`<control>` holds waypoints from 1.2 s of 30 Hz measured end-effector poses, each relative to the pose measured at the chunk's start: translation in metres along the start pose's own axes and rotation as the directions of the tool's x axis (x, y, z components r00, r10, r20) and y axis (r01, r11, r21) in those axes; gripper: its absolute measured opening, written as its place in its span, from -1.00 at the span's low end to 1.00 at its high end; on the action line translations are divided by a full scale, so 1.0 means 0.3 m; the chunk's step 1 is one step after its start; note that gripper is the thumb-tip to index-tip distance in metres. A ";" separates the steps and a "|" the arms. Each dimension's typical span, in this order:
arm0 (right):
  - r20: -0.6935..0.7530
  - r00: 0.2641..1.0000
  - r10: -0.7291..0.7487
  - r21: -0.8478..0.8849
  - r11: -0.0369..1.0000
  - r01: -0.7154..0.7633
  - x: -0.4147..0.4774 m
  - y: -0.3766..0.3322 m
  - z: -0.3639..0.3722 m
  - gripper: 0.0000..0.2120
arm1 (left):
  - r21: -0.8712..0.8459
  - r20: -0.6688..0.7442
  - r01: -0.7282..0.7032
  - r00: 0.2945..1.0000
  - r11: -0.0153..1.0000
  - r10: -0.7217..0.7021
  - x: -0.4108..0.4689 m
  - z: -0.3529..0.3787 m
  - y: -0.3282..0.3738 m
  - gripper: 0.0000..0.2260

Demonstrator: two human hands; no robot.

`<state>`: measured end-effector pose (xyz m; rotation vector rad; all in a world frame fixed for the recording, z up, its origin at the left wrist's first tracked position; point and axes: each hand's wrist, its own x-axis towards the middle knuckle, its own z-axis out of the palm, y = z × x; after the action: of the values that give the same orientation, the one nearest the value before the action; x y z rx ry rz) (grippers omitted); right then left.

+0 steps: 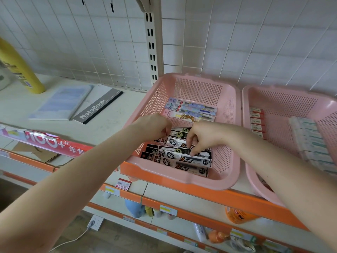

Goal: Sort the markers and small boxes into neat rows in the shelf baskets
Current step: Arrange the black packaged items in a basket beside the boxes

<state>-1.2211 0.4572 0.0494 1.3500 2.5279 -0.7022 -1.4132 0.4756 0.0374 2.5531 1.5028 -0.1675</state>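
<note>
- Pink basket [182, 181]: stands at the shelf's [127, 99] front edge, right of the slotted upright.
- Black marker packs [184, 160]: lie crosswise in the basket's front half, stacked in an overlapping row.
- Pastel marker packs [191, 108]: three side by side near the back wall.
- Left hand [153, 126]: fingers curled narrow, pinching the left end of an upper black pack.
- Right hand [200, 137]: fingers bent downward, thumb and forefinger nipping a black pack mid-row.
- Second pink basket [245, 125]: just beside, to the right; red-ended small boxes [257, 123] along its left wall, pale boxes [310, 139] toward its right.
- Notebook [98, 108]: flat, at the shelf's left.
</note>
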 end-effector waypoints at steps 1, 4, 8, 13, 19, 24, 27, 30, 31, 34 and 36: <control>0.012 1.000 0.005 0.001 1.000 -0.005 0.000 0.000 0.001 -0.82 | -0.007 0.004 0.000 1.000 1.000 0.000 -0.001 0.000 0.002 -0.87; 0.022 1.000 0.000 0.029 1.000 -0.001 -0.002 0.006 0.001 -0.91 | -0.025 0.010 -0.002 1.000 1.000 0.002 0.001 0.000 0.001 -0.88; -0.070 0.998 0.006 0.108 0.994 0.002 0.003 0.012 -0.012 -0.93 | -0.049 0.014 0.002 1.000 0.999 -0.001 -0.001 -0.003 -0.004 -0.89; -0.218 0.975 0.030 0.163 0.987 0.006 -0.002 0.012 -0.029 -0.83 | -0.063 0.044 0.001 0.999 0.998 0.002 -0.006 -0.005 -0.008 -0.76; -0.465 0.858 0.219 -0.082 0.954 -0.288 -0.007 0.051 -0.040 -0.85 | -0.069 0.084 0.001 0.996 0.998 0.005 0.000 -0.010 -0.010 -0.82; -0.431 0.837 0.338 -0.109 0.901 -0.420 0.002 0.056 -0.032 -0.78 | -0.113 0.100 -0.007 0.995 0.994 0.018 -0.003 -0.014 -0.009 -0.86; -0.365 0.877 0.313 0.021 0.944 -0.328 0.009 0.066 -0.033 -0.85 | -0.130 0.131 -0.038 0.990 0.991 0.055 -0.004 -0.014 -0.007 -0.86; -0.240 0.930 0.279 0.114 0.959 -0.258 0.018 0.061 -0.031 -0.84 | -0.187 0.151 -0.037 0.986 0.982 0.066 -0.008 -0.013 -0.008 -0.85; -0.201 0.945 0.259 0.086 0.965 -0.246 0.022 0.060 -0.027 -0.84 | -0.197 0.148 -0.038 0.987 0.980 0.068 -0.008 -0.012 -0.008 -0.85; -0.151 0.960 0.235 0.002 0.971 -0.237 0.028 0.067 -0.016 -0.88 | -0.188 0.133 -0.042 0.989 0.981 0.068 -0.004 -0.007 -0.012 -0.83; -0.166 0.962 0.218 -0.013 0.975 -0.224 0.025 0.071 -0.016 -0.93 | -0.171 0.115 -0.047 0.991 0.984 0.067 -0.002 -0.006 -0.016 -0.77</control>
<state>-1.2075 0.4752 0.0440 1.7095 2.4406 -0.5240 -1.4177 0.4779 0.0388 2.4045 1.3386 -0.1751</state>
